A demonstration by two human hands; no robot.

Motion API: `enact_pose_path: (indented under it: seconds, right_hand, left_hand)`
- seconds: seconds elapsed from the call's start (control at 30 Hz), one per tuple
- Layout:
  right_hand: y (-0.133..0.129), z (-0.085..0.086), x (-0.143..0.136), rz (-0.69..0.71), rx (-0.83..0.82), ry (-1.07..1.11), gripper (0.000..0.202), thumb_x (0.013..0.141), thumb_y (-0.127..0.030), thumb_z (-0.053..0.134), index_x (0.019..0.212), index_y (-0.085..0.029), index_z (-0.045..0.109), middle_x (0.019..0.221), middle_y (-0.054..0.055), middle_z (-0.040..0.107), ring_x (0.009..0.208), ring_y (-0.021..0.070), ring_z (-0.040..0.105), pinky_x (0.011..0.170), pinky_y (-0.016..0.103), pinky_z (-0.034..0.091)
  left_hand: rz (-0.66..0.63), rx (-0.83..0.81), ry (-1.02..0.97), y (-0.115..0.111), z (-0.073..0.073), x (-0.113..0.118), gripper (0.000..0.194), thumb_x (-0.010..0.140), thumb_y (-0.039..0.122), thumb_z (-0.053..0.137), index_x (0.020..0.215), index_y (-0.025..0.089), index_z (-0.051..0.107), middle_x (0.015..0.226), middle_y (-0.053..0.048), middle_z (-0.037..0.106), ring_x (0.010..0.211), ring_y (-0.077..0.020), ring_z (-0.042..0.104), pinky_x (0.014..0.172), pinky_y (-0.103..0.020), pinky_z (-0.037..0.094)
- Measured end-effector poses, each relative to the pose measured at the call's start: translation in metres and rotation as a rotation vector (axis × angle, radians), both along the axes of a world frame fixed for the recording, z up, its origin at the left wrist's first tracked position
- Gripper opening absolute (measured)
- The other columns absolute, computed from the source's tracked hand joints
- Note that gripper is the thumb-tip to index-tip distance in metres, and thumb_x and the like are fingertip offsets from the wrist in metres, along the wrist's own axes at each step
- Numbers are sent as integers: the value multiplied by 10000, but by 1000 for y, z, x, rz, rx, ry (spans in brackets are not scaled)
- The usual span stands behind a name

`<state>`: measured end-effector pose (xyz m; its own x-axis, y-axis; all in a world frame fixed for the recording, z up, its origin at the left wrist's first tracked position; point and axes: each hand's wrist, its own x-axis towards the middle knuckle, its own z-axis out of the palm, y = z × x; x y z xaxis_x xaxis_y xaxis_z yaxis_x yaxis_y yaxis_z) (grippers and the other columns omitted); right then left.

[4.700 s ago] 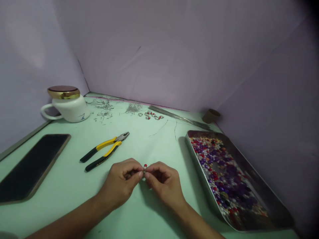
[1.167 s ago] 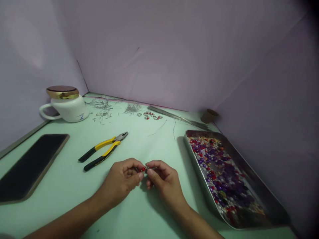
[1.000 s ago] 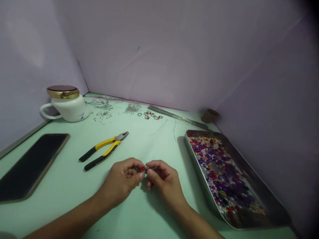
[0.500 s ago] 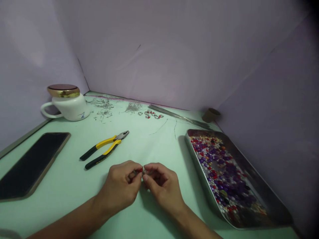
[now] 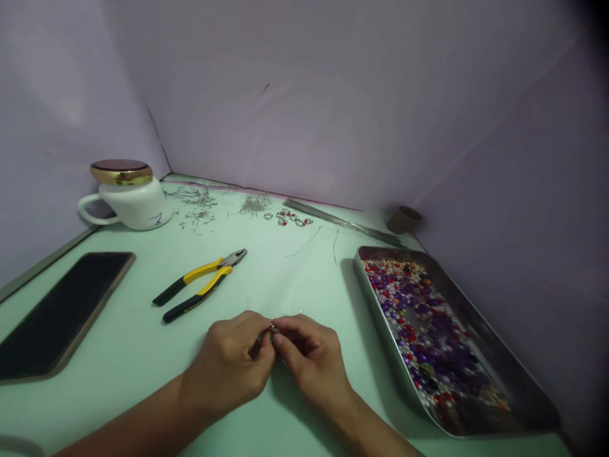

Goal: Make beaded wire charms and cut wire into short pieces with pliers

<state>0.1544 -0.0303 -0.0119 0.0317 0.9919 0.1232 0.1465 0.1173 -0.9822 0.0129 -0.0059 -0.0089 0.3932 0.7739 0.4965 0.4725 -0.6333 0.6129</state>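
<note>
Left hand [image 5: 231,358] has rolled inward, hiding the red bead; it and the right hand [image 5: 311,355] pinch the small beaded piece [image 5: 273,329], left of the metal tray [image 5: 504,374]. Mixed beads [image 5: 431,330] lie inside; farther left, a lid [image 5: 122,170] tops the mug [image 5: 140,206], contents unseen.

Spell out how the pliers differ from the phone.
The pliers are yellow and black with silvery metal; the phone is dark with a lighter edge. The pliers splay into a V; the phone is a flat slab. The pliers lie nearer the left hand than the phone does. Both rest on the tabletop.
</note>
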Motion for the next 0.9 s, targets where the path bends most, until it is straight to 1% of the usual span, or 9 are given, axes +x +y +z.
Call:
enact_pose_path:
  seconds: [0.27, 0.43, 0.6, 0.9]
  right_hand:
    - [-1, -2, 1, 14, 13, -3, 230, 720, -98, 568, 881, -201, 695, 773, 50, 665, 714, 177, 620, 642, 293, 500]
    - [-1, -3, 2, 22, 21, -1, 240, 722, -95, 565, 887, -212, 694, 781, 45, 672, 721, 172, 621, 650, 291, 500]
    - [-1, -2, 3, 28, 1, 5, 231, 722, -107, 566, 882, -212, 695, 779, 45, 673, 723, 174, 619, 654, 295, 502]
    - [0, -1, 2, 36, -42, 37, 203, 722, -123, 562, 849, -208, 697, 748, 35, 660, 701, 169, 615, 635, 284, 501]
  left_hand:
    - [6, 39, 5, 2, 0, 1, 117, 696, 67, 502, 684, 118, 607, 547, -2, 542, 446, -86, 452, 434, -203, 356]
    - [9, 10, 16, 2, 1, 1, 140, 704, 85, 488, 618, 131, 588, 506, 11, 506, 427, -79, 425, 423, -199, 328]
    - [12, -27, 37, 2, 4, 0, 163, 710, 112, 479, 591, 140, 586, 495, 16, 508, 425, -78, 427, 429, -197, 330]
    - [31, -110, 38, 2, 5, 2, 163, 693, 122, 482, 581, 146, 598, 470, 29, 491, 407, -72, 412, 393, -182, 319]
